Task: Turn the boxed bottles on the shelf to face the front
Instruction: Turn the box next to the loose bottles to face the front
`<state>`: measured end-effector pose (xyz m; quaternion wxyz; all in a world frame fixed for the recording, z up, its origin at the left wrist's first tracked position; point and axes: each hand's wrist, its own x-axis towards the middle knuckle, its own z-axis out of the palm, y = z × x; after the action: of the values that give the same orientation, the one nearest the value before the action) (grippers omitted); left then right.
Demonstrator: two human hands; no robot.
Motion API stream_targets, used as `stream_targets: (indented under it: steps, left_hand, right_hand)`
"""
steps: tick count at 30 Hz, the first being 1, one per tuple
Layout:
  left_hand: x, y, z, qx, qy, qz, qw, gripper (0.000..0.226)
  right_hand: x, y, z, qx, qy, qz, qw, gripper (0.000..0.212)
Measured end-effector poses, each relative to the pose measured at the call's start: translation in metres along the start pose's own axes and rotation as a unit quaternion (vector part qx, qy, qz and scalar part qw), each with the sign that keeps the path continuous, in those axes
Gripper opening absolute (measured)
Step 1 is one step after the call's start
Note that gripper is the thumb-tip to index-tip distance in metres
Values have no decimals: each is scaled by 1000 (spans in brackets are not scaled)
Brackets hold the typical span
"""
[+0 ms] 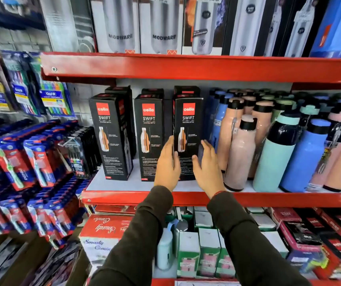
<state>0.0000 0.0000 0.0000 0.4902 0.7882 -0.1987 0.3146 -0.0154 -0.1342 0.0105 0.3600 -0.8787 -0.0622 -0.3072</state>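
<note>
Three tall black boxes marked with a red logo and "SWIFT" stand on the middle shelf [124, 185], with more black boxes behind them. The left box [111, 137] and the middle box [149, 133] stand free. The right box [188, 129] sits between my two hands. My left hand [167, 166] lies flat against its left side, fingers pointing up. My right hand [208, 168] is at its right side with fingers spread; whether it touches the box I cannot tell. All three boxes show the printed logo face toward me.
Loose pink, blue and mint bottles [272, 145] crowd the shelf right of the boxes, close to my right hand. Boxed steel bottles [161, 25] fill the upper shelf. Toothbrush packs [31, 157] hang at the left. Small cartons [196, 250] fill the lower shelf.
</note>
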Motion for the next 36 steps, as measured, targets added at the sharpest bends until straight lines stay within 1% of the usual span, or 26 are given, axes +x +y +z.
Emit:
stream_targets:
  steps: [2,4,6,9,13,16,19,22,26,30,34,36]
  left_hand:
    - [2,-4,7,-22,-7,-58,998,52]
    - [1,-7,14,-52,-11,-128,990,50]
    - [3,-12,20,-92,-5,-173,981,48]
    - [5,-18,25,-131,8,-189,973,46]
    - [2,-20,27,-216,20,-208,954,47]
    - [-2,-19,27,-261,30,-220,939,46]
    - [-6,-20,25,-297,44,-222,928,46]
    - [-8,-18,22,-298,58,-206,930,51]
    - [-8,-11,24,-298,72,-164,938,53]
    - [-8,-12,26,-300,79,-141,940,43]
    - [-5,-13,25,-218,100,-94,966,39]
    - [0,-15,27,-183,102,-94,973,42]
  right_hand:
    - [7,7,3,52,-34,53,997,57]
    - [13,14,7,85,-66,88,990,55]
    - [17,20,12,110,-89,97,985,51]
    - [19,27,19,160,-88,72,981,46]
    - [14,29,25,216,-65,64,972,49]
    - [12,31,27,226,-41,63,971,51]
    - [12,33,24,223,-21,66,972,50]
    - [16,30,19,230,-2,74,970,51]
    - [24,25,15,255,13,101,962,77]
    - [30,25,10,227,38,114,966,89]
    - [35,33,5,207,49,111,971,88]
    - [38,36,4,208,36,112,971,87]
